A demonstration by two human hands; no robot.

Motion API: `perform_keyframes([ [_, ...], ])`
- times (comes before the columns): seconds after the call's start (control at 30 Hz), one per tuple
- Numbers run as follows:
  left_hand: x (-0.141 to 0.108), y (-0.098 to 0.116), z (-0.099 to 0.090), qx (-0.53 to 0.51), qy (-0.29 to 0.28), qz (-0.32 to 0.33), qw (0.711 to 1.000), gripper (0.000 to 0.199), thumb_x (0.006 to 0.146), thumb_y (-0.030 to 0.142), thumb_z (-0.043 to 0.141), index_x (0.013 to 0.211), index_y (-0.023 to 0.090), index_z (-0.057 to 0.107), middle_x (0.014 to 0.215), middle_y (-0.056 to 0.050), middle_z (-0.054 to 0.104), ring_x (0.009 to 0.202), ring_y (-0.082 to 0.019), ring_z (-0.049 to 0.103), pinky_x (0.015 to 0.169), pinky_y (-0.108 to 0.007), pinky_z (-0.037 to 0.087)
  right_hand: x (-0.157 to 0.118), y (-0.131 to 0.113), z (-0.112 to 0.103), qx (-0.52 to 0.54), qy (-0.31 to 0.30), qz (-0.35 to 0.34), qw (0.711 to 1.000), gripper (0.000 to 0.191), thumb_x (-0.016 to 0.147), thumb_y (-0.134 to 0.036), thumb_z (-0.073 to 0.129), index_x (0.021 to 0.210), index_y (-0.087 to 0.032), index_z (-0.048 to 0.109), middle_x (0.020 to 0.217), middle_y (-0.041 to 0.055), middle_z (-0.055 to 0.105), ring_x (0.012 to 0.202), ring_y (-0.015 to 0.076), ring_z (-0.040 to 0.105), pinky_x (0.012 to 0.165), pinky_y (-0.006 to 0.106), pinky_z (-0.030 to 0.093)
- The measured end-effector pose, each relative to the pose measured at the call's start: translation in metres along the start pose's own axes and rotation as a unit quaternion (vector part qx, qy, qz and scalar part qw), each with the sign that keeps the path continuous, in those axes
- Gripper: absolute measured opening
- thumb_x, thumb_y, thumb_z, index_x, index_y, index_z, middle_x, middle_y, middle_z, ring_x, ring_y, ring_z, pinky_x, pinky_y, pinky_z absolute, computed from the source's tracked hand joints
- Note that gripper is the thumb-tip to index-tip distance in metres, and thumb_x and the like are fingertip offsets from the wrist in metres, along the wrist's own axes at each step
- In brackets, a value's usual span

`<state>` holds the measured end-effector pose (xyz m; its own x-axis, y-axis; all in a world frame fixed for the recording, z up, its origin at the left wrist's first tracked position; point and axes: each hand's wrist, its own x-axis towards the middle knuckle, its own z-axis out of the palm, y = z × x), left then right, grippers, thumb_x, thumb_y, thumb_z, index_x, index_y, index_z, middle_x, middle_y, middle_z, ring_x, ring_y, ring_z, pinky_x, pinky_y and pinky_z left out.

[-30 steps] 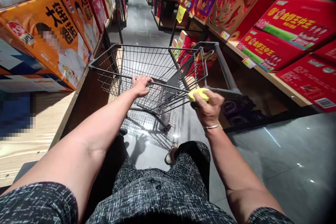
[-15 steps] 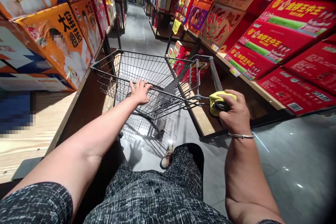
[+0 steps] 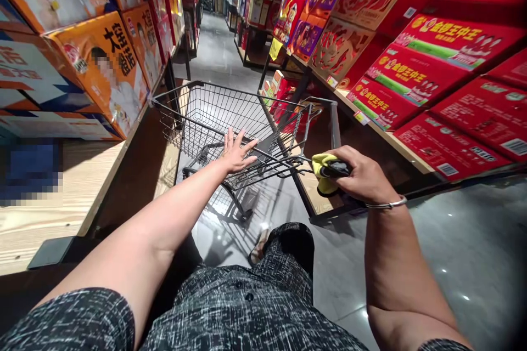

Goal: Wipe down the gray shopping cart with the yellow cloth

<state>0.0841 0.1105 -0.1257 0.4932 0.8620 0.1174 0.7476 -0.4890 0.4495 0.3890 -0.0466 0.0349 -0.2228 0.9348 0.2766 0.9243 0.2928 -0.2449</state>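
A black wire shopping cart [image 3: 206,112] stands sideways in front of me, its handle [image 3: 334,126] at the right. My left hand [image 3: 239,154] is at the near top rail of the basket, fingers spread; whether the palm presses on the rail I cannot tell. My right hand [image 3: 368,176] is closed around the dark near end of the cart handle. A bunched yellow cloth [image 3: 322,171] wraps partly around that end, beside my right fingertips and thumb. The palm side of the right hand is hidden.
Orange cartons [image 3: 102,68] are stacked on a wooden shelf [image 3: 78,175] at the left. Red boxes [image 3: 411,74] fill the right shelf, with its lower edge [image 3: 321,203] close to the cart. A grey tiled aisle [image 3: 218,38] runs ahead.
My left hand has slid right along the cart's rail. My right hand has turned around the handle end, and the yellow cloth has shifted left and bunched. The cart has swung slightly.
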Motion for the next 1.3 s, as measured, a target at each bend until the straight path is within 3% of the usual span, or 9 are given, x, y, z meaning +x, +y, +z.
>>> perform_keyframes([
  [0.2, -0.01, 0.001, -0.025, -0.006, -0.006, -0.025, 1.0, 0.06, 0.104, 0.061, 0.036, 0.158, 0.036, 0.047, 0.177, -0.003, 0.016, 0.161, -0.045, -0.01, 0.126, -0.071, -0.001, -0.004, -0.039, 0.006, 0.049, -0.024, -0.07, 0.996, 0.042, 0.078, -0.02, 0.065, 0.119, -0.028, 0.067, 0.114, 0.004, 0.07, 0.105, 0.0232, 0.07, 0.091, 0.034, 0.057],
  [0.3, -0.024, 0.023, -0.028, -0.026, -0.037, 0.05, 0.998, 0.061, 0.106, 0.061, 0.031, 0.157, 0.033, 0.05, 0.171, -0.005, 0.034, 0.163, -0.042, 0.001, 0.125, -0.072, -0.007, 0.013, -0.042, 0.005, 0.066, -0.02, -0.11, 0.992, 0.049, 0.079, -0.023, 0.07, 0.126, -0.028, 0.06, 0.119, 0.0058, 0.067, 0.108, 0.0246, 0.068, 0.096, 0.038, 0.057],
  [0.4, -0.038, 0.042, -0.023, -0.081, -0.032, 0.122, 0.989, 0.07, 0.104, 0.064, 0.033, 0.161, 0.025, 0.04, 0.166, -0.01, 0.043, 0.162, -0.036, 0.017, 0.128, -0.068, -0.004, 0.049, -0.031, 0.002, 0.012, 0.078, -0.108, 0.991, 0.057, 0.074, -0.021, 0.075, 0.128, -0.027, 0.058, 0.129, 0.0107, 0.061, 0.118, 0.03, 0.062, 0.102, 0.044, 0.055],
  [0.5, -0.047, 0.045, -0.016, -0.116, 0.009, 0.118, 0.986, 0.076, 0.1, 0.07, 0.044, 0.156, 0.019, 0.043, 0.16, -0.016, 0.049, 0.158, -0.036, 0.029, 0.13, -0.066, -0.001, 0.093, -0.019, 0.008, -0.084, 0.152, -0.065, 0.983, 0.055, 0.074, -0.015, 0.073, 0.127, -0.026, 0.061, 0.144, 0.0137, 0.053, 0.128, 0.0355, 0.054, 0.106, 0.05, 0.051],
  [0.67, -0.046, 0.024, -0.013, -0.119, 0.038, 0.111, 0.986, 0.052, 0.102, 0.064, 0.042, 0.115, 0.018, 0.063, 0.134, -0.015, 0.066, 0.156, -0.036, 0.032, 0.129, -0.069, 0.007, 0.135, -0.029, 0.044, -0.119, -0.016, -0.046, 0.992, 0.051, 0.073, -0.009, 0.068, 0.121, -0.023, 0.066, 0.14, 0.0133, 0.059, 0.12, 0.0329, 0.061, 0.1, 0.047, 0.052],
  [0.83, -0.043, 0.008, -0.015, -0.129, 0.056, 0.106, 0.984, 0.044, 0.108, 0.051, 0.034, 0.115, 0.018, 0.062, 0.135, -0.015, 0.067, 0.153, -0.032, 0.038, 0.129, -0.067, 0.01, 0.135, -0.059, 0.069, 0.036, -0.148, -0.076, 0.985, 0.081, 0.074, -0.017, 0.07, 0.148, -0.025, 0.04, 0.119, 0.0053, 0.07, 0.099, 0.0209, 0.068, 0.088, 0.031, 0.054],
  [1.0, -0.043, -0.002, -0.016, -0.135, 0.068, 0.111, 0.982, 0.044, 0.109, 0.046, 0.029, 0.119, 0.021, 0.064, 0.136, -0.011, 0.067, 0.152, -0.029, 0.04, 0.13, -0.065, 0.009, 0.144, -0.069, 0.07, 0.016, -0.215, -0.135, 0.967, 0.054, 0.076, -0.034, 0.076, 0.126, -0.024, 0.06, 0.121, 0.0072, 0.067, 0.103, 0.0223, 0.067, 0.091, 0.032, 0.053],
  [1.17, -0.041, -0.008, -0.015, -0.136, 0.07, 0.114, 0.982, 0.047, 0.11, 0.047, 0.028, 0.115, 0.02, 0.066, 0.13, -0.011, 0.069, 0.15, -0.028, 0.042, 0.131, -0.063, 0.01, 0.164, -0.067, 0.079, 0.035, -0.295, -0.165, 0.941, 0.034, 0.076, -0.034, 0.078, 0.108, -0.026, 0.069, 0.1, 0.0008, 0.072, 0.091, 0.0179, 0.066, 0.083, 0.027, 0.052],
  [1.3, -0.041, -0.01, -0.013, -0.143, 0.075, 0.103, 0.981, 0.044, 0.11, 0.046, 0.028, 0.111, 0.021, 0.065, 0.128, -0.009, 0.069, 0.15, -0.027, 0.042, 0.131, -0.063, 0.008, 0.181, -0.053, 0.077, 0.108, -0.214, -0.208, 0.948, 0.036, 0.078, -0.032, 0.076, 0.112, -0.025, 0.074, 0.111, 0.0024, 0.072, 0.104, 0.0194, 0.067, 0.097, 0.031, 0.052],
])
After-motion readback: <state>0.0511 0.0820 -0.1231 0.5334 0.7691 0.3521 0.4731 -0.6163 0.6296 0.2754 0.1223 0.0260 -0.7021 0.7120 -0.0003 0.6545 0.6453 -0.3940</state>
